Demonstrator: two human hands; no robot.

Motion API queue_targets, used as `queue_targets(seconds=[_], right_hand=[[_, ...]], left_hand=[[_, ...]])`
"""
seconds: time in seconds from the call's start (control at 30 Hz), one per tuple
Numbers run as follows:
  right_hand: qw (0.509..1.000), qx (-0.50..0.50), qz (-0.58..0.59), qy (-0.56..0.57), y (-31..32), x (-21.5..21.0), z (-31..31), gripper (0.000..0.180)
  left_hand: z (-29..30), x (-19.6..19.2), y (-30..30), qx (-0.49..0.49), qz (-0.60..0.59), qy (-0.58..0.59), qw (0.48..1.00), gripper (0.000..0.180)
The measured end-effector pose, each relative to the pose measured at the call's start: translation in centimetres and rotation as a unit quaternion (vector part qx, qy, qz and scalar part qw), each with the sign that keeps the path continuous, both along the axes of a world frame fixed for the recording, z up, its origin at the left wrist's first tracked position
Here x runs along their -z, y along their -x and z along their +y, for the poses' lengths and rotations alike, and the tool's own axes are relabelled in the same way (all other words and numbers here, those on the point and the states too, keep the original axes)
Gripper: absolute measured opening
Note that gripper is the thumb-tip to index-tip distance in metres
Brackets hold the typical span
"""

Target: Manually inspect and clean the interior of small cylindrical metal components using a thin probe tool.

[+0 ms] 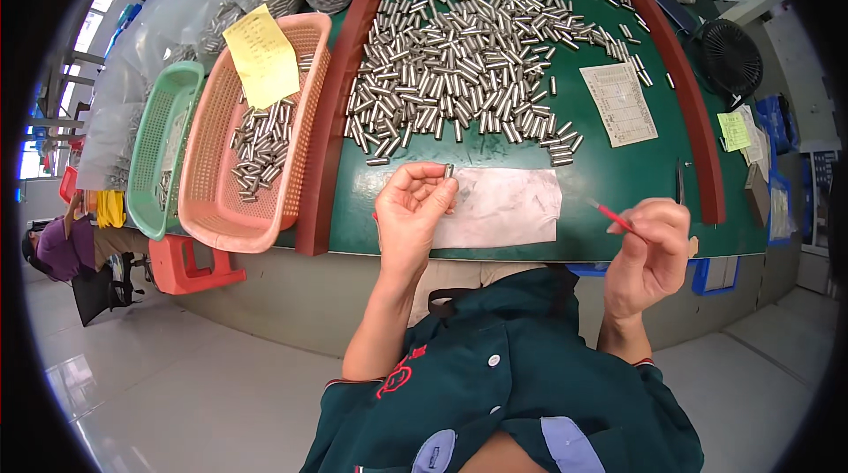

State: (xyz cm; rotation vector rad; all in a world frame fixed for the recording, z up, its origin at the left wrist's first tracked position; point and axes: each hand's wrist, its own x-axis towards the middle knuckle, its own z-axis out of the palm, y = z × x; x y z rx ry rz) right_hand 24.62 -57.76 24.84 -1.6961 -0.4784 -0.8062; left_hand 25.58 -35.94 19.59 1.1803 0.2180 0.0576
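Observation:
Between the thumb and fingers of my left hand (412,202) a small metal pin (449,171) is pinched, its end poking up. That hand is over the left edge of a smudged white cloth (508,208) lying on the green table. My right hand (652,252), off to the right of the cloth, grips a thin red-handled tool (611,215) with a pale tip pointing up and left; its exact kind is too small to tell. Beyond both hands spreads a large heap of shiny metal pins (459,58).
Dark red wooden rails (329,137) border the green tabletop (609,173). Left of them stand a pink basket (203,173) holding pins under a yellow note (262,56), and a green basket (146,173). A printed sheet (618,104) and a black fan (730,58) are at right. Another person (75,248) sits far left.

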Motion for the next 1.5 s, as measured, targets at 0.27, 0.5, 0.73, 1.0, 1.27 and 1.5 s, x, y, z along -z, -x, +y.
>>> queue_targets(seconds=[0.27,0.5,0.73,1.0,1.27,1.5], right_hand=[[0.989,-0.144,-0.033,0.001,-1.6,0.4,3.4,0.018],[0.982,-0.179,-0.029,0.055,-1.7,0.5,3.8,0.013],[0.981,-0.181,-0.022,0.071,-1.8,0.1,3.6,0.011],[0.978,-0.185,-0.035,0.087,-2.1,0.2,3.4,0.013],[0.974,-0.198,-0.048,0.095,-2.1,0.0,3.6,0.015],[0.982,-0.151,-0.062,0.091,-2.2,0.4,4.2,0.021]], left_hand=[[-0.4,-0.1,0.0,0.004,0.001,-0.039,0.999,0.015],[-0.4,-0.1,0.1,0.004,-0.004,-0.044,0.999,0.015],[-0.6,-0.2,0.0,0.0,-0.003,-0.051,0.999,0.015],[-0.6,-0.1,0.0,0.004,-0.007,-0.057,0.998,0.015],[-0.6,-0.1,0.0,0.007,-0.014,-0.063,0.998,0.015],[-0.7,0.0,0.1,0.006,-0.016,-0.058,0.998,0.015]])
